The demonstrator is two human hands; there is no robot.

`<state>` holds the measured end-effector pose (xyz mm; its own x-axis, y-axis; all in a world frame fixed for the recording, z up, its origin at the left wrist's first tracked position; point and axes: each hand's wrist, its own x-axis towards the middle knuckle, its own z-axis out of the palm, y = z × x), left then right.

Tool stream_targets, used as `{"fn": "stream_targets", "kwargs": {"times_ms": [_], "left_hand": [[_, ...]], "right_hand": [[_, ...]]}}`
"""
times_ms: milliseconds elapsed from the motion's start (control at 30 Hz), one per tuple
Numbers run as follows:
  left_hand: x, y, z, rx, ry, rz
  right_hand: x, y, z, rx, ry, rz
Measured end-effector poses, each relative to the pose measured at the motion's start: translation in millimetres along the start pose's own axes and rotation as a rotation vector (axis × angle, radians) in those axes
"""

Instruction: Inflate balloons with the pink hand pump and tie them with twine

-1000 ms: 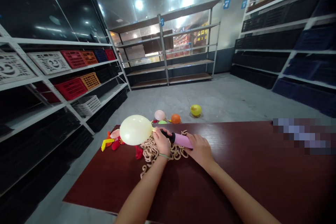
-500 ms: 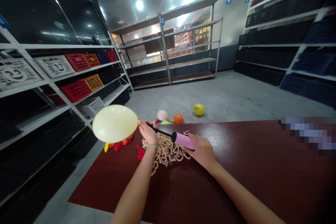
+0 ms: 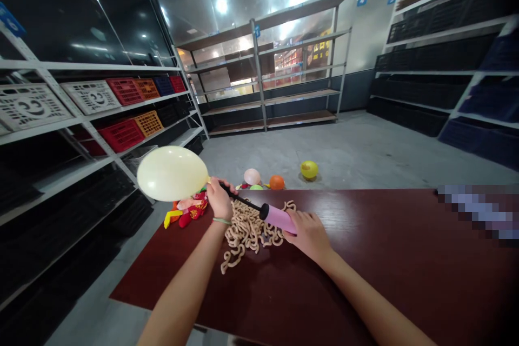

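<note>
My left hand is closed around the black end of a balloon pump, where the neck of a pale yellow balloon meets it. The balloon is inflated and sticks out to the left. My right hand grips the pink barrel of the balloon pump, and a length of black rod shows between the hands. Beneath the pump, a heap of beige, curly, worm-like pieces lies on the dark red table. Left of that heap is a pile of red, orange and yellow items, partly hidden by the balloon.
Beyond the table's far edge, a yellow balloon, an orange balloon and a pale pink balloon are on the grey floor. Shelves with crates line the left side. A blurred patch covers the table's right end.
My left hand and the balloon have shifted left and slightly up, uncovering more of the colourful pile. The black rod shows longer between my hands. The view has tilted slightly.
</note>
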<state>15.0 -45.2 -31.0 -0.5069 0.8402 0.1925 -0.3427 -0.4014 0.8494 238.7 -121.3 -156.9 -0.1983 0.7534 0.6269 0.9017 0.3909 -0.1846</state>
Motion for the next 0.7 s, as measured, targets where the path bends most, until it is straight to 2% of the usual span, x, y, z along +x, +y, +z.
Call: {"fn": "stream_targets", "kwargs": {"times_ms": [100,167,267,367,467,567,700], "left_hand": [[11.5,14.1,-1.1,-0.059,0.030,0.044],[4.2,7.4,4.2,-0.085,0.087,0.042],[-26.8,-23.3,19.5,-0.086,0.159,0.005],[-64.3,-58.9,33.9,-0.071,0.111,-0.071],[-81.2,-73.6,34.5,-0.043,0.059,-0.131],[-65.0,-57.5,21.5,0.019,-0.012,-0.113],[-15.7,-9.9,5.9,0.027,-0.016,0.032]], "right_hand": [[0.0,2.3,1.7,0.022,-0.015,0.010],[0.0,4.8,2.5,0.003,-0.021,0.039],[0.0,9.1,2.4,-0.036,-0.009,0.103],[-0.6,11.3,-0.1,-0.054,-0.005,0.131],[-2.0,8.8,-3.5,-0.074,-0.020,0.124],[-2.6,3.3,-4.5,-0.053,-0.035,0.049],[-1.4,-0.6,-1.6,-0.009,-0.001,-0.005]]}}
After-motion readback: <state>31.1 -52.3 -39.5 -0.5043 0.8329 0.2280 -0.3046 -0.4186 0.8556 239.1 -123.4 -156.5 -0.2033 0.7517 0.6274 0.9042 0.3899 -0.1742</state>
